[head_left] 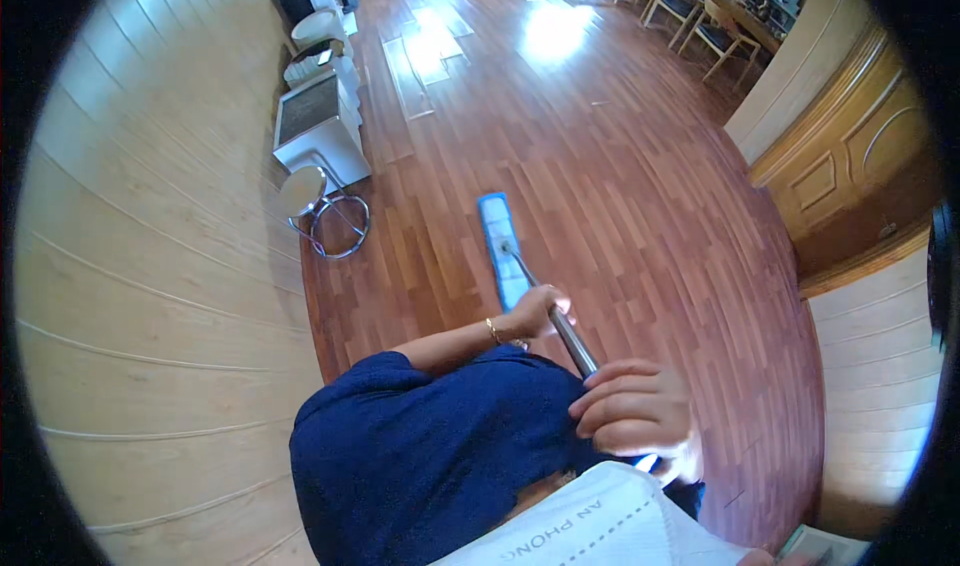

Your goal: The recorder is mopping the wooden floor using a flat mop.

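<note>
A flat mop with a long metal handle point(573, 341) slants away from my body. Its long, narrow head point(503, 228), pale with a blue fringe, lies flat on the wood floor ahead of me. My left hand point(535, 312), with a gold bracelet at the wrist, is closed around the middle of the handle. Closer to my body, my right hand point(637, 406) has its fingers curled around the upper end of the handle, slightly blurred. A navy sleeve covers my left upper arm, and a white printed cloth point(590, 521) hangs in front of me.
Along the left wall stand a round-seated chrome stool point(340, 228) and a white cabinet with a dark top point(312, 116). Chairs point(725, 41) line a long table at the far right. A wooden door point(850, 166) is on the right. Some floor planks point(410, 76) look uneven near bright reflections.
</note>
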The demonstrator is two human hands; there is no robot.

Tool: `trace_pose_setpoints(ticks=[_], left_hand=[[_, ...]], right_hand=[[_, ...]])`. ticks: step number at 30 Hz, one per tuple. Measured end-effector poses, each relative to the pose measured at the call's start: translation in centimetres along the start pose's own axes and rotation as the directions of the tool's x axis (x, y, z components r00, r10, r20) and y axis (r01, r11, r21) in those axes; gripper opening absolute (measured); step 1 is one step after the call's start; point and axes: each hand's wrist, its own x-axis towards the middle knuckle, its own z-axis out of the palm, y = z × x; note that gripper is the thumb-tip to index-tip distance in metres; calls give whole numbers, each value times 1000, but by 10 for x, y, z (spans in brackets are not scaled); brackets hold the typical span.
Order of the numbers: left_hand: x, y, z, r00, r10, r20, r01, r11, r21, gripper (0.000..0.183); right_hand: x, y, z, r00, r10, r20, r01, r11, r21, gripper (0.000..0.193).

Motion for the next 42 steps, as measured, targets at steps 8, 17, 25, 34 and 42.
trace_pose_setpoints(ticks=[8, 17, 25, 34, 42], left_hand=[[-9, 54, 5, 961, 12, 276, 17, 995, -102, 32], [-34, 140, -154, 933, 114, 342, 158, 724, -672, 99], [-56, 215, -189, 734, 605, -308, -676, 690, -257, 57], [-19, 196, -242, 652, 749, -115, -717, 561, -413, 32], [74, 198, -242, 422, 864, 274, -545, 484, -685, 32]], right_hand=[[17, 4, 27, 962, -257, -94, 270, 948, 167, 27], [10, 106, 70, 993, 120, 14, -120, 992, 25, 22], [-13, 250, 139, 832, 515, 206, -534, 844, 51, 35], [-14, 315, 181, 820, 571, -51, -572, 809, -134, 21], [-68, 271, 136, 553, 754, -354, -822, 563, -84, 12]])
